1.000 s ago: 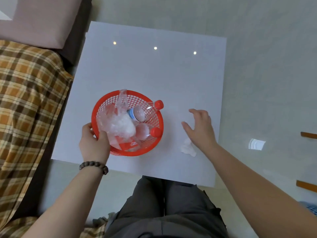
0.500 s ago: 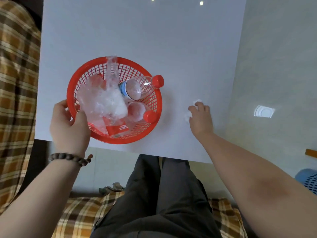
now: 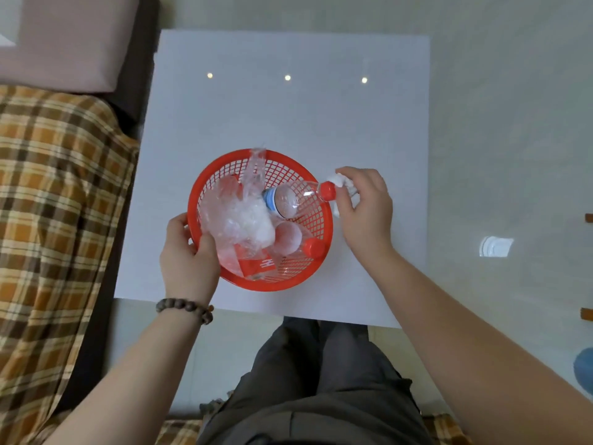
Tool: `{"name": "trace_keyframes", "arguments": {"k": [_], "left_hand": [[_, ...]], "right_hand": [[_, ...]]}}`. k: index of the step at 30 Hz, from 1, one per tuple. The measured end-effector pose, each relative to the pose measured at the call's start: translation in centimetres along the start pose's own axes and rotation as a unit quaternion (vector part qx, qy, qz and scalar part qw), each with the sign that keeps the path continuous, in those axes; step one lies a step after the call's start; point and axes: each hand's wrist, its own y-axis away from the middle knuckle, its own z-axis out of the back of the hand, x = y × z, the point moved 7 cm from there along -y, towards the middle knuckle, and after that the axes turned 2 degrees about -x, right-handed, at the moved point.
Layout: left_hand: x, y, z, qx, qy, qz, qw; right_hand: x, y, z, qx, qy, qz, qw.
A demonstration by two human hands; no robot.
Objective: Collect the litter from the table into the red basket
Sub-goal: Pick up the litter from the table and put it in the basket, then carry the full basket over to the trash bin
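Note:
The red basket [image 3: 290, 170] sits on the white table [image 3: 288, 117] near its front edge. Inside lie crumpled clear plastic [image 3: 239, 220] and two clear bottles with red caps, one [image 3: 290, 200] leaning over the right rim, the other [image 3: 295, 242] lower down. My left hand [image 3: 189, 255] grips the basket's left rim, thumb inside. My right hand [image 3: 365, 210] is raised just right of the basket, fingers closed on a crumpled white tissue [image 3: 341, 184] beside the upper bottle's cap.
A plaid-covered sofa [image 3: 54, 200] with a pink cushion [image 3: 64, 40] runs along the table's left side. My dark trousers [image 3: 308, 390] are under the front edge. Grey floor lies to the right, with a blue object [image 3: 584, 369] at the frame's edge.
My right hand closed on the white tissue on the table and lifted it left to the basket's right rim. My left hand kept hold of the basket.

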Motion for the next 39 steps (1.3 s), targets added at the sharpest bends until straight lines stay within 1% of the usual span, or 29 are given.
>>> {"name": "trace_keyframes", "arguments": {"k": [3,6,8,13,15,18,20,22,24,25,27,28,29,30,31,33,35,37,39], "left_hand": [[-1.4,0.4,0.7,0.004,0.015,-0.018,1.0],[-3.0,0.9,1.1,0.012,0.039,-0.038,0.998],[-3.9,1.0,1.2,0.021,0.058,-0.052,0.997],[-5.8,1.0,1.1,0.039,0.094,-0.077,0.992],[-6.2,0.9,0.9,0.047,0.101,-0.083,0.99],[-6.4,0.8,0.3,0.063,0.107,-0.085,0.989],[-6.3,0.7,-0.1,0.076,0.107,-0.084,0.988],[-6.3,0.4,-0.5,0.087,0.102,-0.088,0.987],[-6.5,0.1,-1.0,0.096,0.096,-0.094,0.986],[-6.6,-0.1,-1.2,0.1,0.093,-0.098,0.986],[-7.0,0.0,-2.0,0.111,0.089,-0.111,0.984],[-7.2,0.1,-2.5,0.119,0.087,-0.119,0.982],[-7.5,0.4,-3.1,0.13,0.086,-0.126,0.98],[-7.8,0.8,-3.8,0.143,0.085,-0.131,0.977],[-8.2,1.3,-4.7,0.159,0.085,-0.135,0.974],[-9.1,2.7,-6.5,0.196,0.082,-0.15,0.966],[-10.4,4.7,-8.4,0.234,0.078,-0.178,0.953],[-11.8,7.0,-10.3,0.269,0.074,-0.208,0.938],[-13.1,9.5,-12.2,0.301,0.068,-0.236,0.922]], "right_hand": [[6.5,0.7,-0.1,0.002,-0.037,0.078,0.996],[10.3,1.7,-1.9,0.057,-0.029,0.121,0.991],[11.3,2.1,-3.3,0.108,0.008,0.131,0.985],[10.7,2.7,-6.6,0.25,0.135,0.096,0.954],[10.1,2.8,-7.1,0.279,0.179,0.077,0.94],[9.6,2.7,-6.8,0.292,0.19,0.05,0.936],[10.0,2.6,-5.8,0.269,0.176,0.062,0.945],[10.9,2.5,-3.7,0.208,0.129,0.093,0.965],[11.3,2.5,-0.5,0.11,0.073,0.12,0.984],[10.7,2.7,1.6,0.045,0.054,0.122,0.99],[7.6,3.4,5.9,-0.079,0.048,0.075,0.993],[5.5,4.1,7.7,-0.12,0.062,0.033,0.99],[3.4,4.9,9.2,-0.141,0.084,-0.016,0.986],[1.3,5.9,10.1,-0.14,0.105,-0.065,0.982],[-0.8,7.0,10.5,-0.123,0.117,-0.113,0.979],[-4.0,9.3,11.0,-0.087,0.105,-0.19,0.972],[-5.9,11.6,11.7,-0.083,0.054,-0.234,0.967],[-7.0,13.8,13.3,-0.119,-0.003,-0.265,0.957],[-8.0,16.1,15.5,-0.169,-0.014,-0.286,0.943]]}}
